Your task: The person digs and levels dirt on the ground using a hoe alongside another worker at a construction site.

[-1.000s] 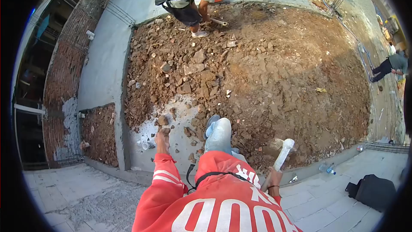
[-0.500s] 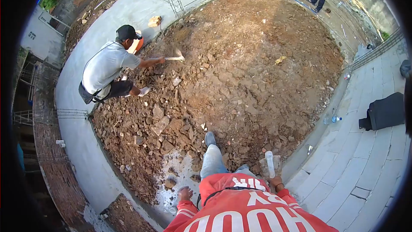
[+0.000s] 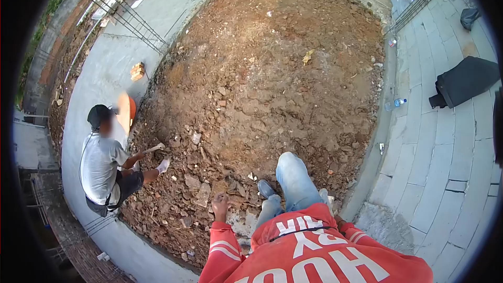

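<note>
My left hand (image 3: 221, 207) is raised over the broken soil in front of me, holding nothing, its fingers apart and slightly bent. Low beside my right thigh, my right hand (image 3: 340, 222) is mostly hidden by the red sleeve and my leg. A pale tool (image 3: 325, 197) shows just past my knee, next to that hand; its lower part is out of sight. Under me lies rough brown soil (image 3: 251, 105) with stones and clods. My grey shoe (image 3: 266, 188) rests on it, and my other leg is bent with the knee forward.
At left a co-worker (image 3: 102, 162) crouches on the concrete strip (image 3: 94, 105), holding a pale-handled tool (image 3: 154, 148) against the soil. An orange bucket-like object (image 3: 131, 112) and small bricks (image 3: 137, 71) sit nearby. On the right block paving (image 3: 419, 157) lie a bottle (image 3: 395, 104) and dark cloth (image 3: 466, 83).
My view has shifted, and the co-worker now appears lower and further left. My left hand has risen forward from beside my hip. My knee has come up, covering most of the pale tool.
</note>
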### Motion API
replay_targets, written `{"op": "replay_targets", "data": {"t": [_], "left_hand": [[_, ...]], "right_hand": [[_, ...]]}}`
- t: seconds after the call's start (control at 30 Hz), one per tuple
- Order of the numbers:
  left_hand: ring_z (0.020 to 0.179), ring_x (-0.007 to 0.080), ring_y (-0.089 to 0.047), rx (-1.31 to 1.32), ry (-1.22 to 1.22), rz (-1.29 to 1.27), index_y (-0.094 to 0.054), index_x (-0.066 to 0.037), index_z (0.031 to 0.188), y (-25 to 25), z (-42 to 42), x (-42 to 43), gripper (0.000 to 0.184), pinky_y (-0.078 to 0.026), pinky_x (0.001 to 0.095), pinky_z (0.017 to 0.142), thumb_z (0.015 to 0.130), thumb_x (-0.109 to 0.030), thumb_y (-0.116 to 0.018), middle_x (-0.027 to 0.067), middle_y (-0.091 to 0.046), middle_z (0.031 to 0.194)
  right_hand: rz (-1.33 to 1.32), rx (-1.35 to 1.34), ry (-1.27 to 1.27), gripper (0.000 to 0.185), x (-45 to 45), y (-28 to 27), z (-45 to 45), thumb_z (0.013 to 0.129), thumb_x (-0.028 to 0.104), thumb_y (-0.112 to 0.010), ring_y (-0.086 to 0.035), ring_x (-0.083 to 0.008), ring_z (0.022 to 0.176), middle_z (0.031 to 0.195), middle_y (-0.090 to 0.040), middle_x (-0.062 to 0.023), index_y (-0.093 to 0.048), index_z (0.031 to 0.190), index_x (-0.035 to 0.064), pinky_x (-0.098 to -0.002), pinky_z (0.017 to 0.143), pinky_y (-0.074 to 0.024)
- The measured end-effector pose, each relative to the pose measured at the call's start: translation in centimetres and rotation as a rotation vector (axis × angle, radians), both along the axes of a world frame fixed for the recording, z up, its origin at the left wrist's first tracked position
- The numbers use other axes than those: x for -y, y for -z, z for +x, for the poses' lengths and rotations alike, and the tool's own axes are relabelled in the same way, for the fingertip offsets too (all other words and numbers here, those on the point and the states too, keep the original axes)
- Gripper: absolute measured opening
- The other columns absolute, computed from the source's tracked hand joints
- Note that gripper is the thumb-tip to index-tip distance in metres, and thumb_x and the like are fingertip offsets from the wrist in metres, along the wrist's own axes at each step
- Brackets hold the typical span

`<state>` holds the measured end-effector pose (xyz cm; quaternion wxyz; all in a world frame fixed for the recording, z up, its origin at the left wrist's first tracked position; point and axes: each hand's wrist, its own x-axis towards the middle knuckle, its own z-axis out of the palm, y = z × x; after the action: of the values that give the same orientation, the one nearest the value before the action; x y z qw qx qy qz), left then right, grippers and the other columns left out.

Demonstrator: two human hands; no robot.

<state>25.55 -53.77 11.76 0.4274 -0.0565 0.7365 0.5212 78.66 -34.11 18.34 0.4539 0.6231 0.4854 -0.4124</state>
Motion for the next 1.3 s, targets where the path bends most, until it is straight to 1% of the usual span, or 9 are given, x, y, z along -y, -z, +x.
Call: {"op": "replay_targets", "data": {"t": [0.43, 0.53, 0.67, 0.77, 0.87, 0.93, 1.03, 1.13, 1.3], "left_hand": [[0.061, 0.0207, -0.069, 0.174, 0.085, -0.527, -0.061, -0.004, 0.108, -2.4, -7.1, -9.0, 0.024, -0.055, 0.0294, 0.051, 0.085, -0.008, -0.067, 0.0118, -0.071, 0.085], [0.072, 0.0204, -0.069, 0.166, 0.086, -0.609, -0.064, -0.003, 0.105, -2.8, -8.5, -17.6, 0.02, -0.058, 0.0312, 0.059, 0.086, -0.009, -0.068, 0.0115, -0.069, 0.09], [0.085, 0.0153, -0.068, 0.049, 0.579, -0.383, -0.062, -0.002, 0.115, -0.3, -10.6, -38.7, 0.029, -0.055, 0.0286, 0.074, 0.088, -0.011, -0.068, 0.007, -0.069, 0.095], [0.107, 0.0191, -0.06, 0.47, 0.685, -0.079, -0.047, -0.004, 0.132, 3.5, -9.0, -54.4, 0.05, -0.052, 0.0333, 0.089, 0.09, -0.019, -0.071, 0.0121, -0.06, 0.118], [0.115, 0.0267, -0.055, 0.407, 0.862, 0.135, -0.034, -0.002, 0.145, 8.7, -7.5, -67.0, 0.09, -0.049, 0.0387, 0.093, 0.077, -0.037, -0.081, 0.0197, -0.056, 0.124], [0.11, 0.0242, -0.059, 0.47, 0.932, 0.17, -0.032, 0.004, 0.145, 11.0, -10.3, -75.8, 0.093, -0.049, 0.0362, 0.091, 0.073, -0.029, -0.08, 0.0217, -0.059, 0.119], [0.084, 0.0446, -0.068, -0.384, 0.778, -0.095, -0.047, 0.007, 0.116, 19.2, -17.5, -83.1, 0.058, -0.054, 0.0486, 0.074, 0.077, -0.029, -0.069, 0.0293, -0.067, 0.088], [0.096, 0.0429, -0.067, -0.587, 0.931, -0.299, -0.048, 0.006, 0.117, 22.0, -25.2, -84.3, 0.058, -0.054, 0.0478, 0.082, 0.078, -0.032, -0.07, 0.0298, -0.066, 0.101], [0.104, 0.0406, -0.065, -0.464, 1.117, -0.491, -0.049, 0.006, 0.12, 25.6, -31.1, -74.8, 0.056, -0.052, 0.0464, 0.089, 0.082, -0.031, -0.068, 0.0277, -0.066, 0.111]], "right_hand": [[-0.152, 0.046, -0.096, 0.059, -15.1, 18.2, -14.9, 0.076, 0.045, -0.072, -0.063, -0.0323, 0.114, 0.121, -0.064, -0.0237, -0.069, 0.111, -0.0024, -0.0418, 0.092, -0.0527], [-0.303, -0.009, -0.395, 0.058, -24.6, 25.4, -17.3, 0.076, 0.042, -0.072, -0.061, -0.0348, 0.116, 0.125, -0.063, -0.0213, -0.068, 0.116, 0.0003, -0.0426, 0.097, -0.05], [0.191, -0.04, -0.402, 0.065, -44.9, 24.6, -28.5, 0.077, 0.028, -0.074, -0.065, -0.0406, 0.102, 0.113, -0.064, -0.0257, -0.047, 0.125, -0.006, -0.047, 0.086, -0.0537], [0.406, -0.211, -0.222, 0.053, -59.3, 24.8, -38.1, 0.079, 0.023, -0.072, -0.064, -0.0442, 0.093, 0.1, -0.064, -0.0277, -0.047, 0.118, -0.0035, -0.0512, 0.08, -0.0535], [0.649, -0.564, 0.072, 0.041, -70.0, 28.1, -46.8, 0.078, 0.021, -0.07, -0.064, -0.0455, 0.088, 0.087, -0.066, -0.0267, -0.056, 0.106, -0.0051, -0.0494, 0.081, -0.0513], [0.589, -0.794, 0.492, 0.029, -74.5, 28.7, -55.1, 0.082, 0.019, -0.07, -0.066, -0.022, 0.064, 0.078, -0.066, -0.0119, -0.06, 0.099, -0.0019, -0.0381, 0.062, -0.055], [0.544, -0.943, 0.831, 0.026, -78.4, 30.5, -68.3, 0.086, 0.016, -0.069, -0.062, -0.0148, 0.058, 0.074, -0.061, -0.0054, -0.059, 0.101, -0.0027, -0.0299, 0.049, -0.0539], [0.568, -1.071, 0.828, 0.037, -78.3, 37.4, -75.2, 0.083, 0.021, -0.073, -0.066, -0.0214, 0.061, 0.078, -0.065, -0.0116, -0.059, 0.104, -0.0058, -0.0336, 0.054, -0.0573], [0.619, -0.46, 0.308, 0.063, -69.0, 47.3, -82.7, 0.08, 0.028, -0.071, -0.066, -0.037, 0.106, 0.118, -0.062, -0.0294, -0.046, 0.124, -0.0106, -0.0414, 0.094, -0.0531]]}}
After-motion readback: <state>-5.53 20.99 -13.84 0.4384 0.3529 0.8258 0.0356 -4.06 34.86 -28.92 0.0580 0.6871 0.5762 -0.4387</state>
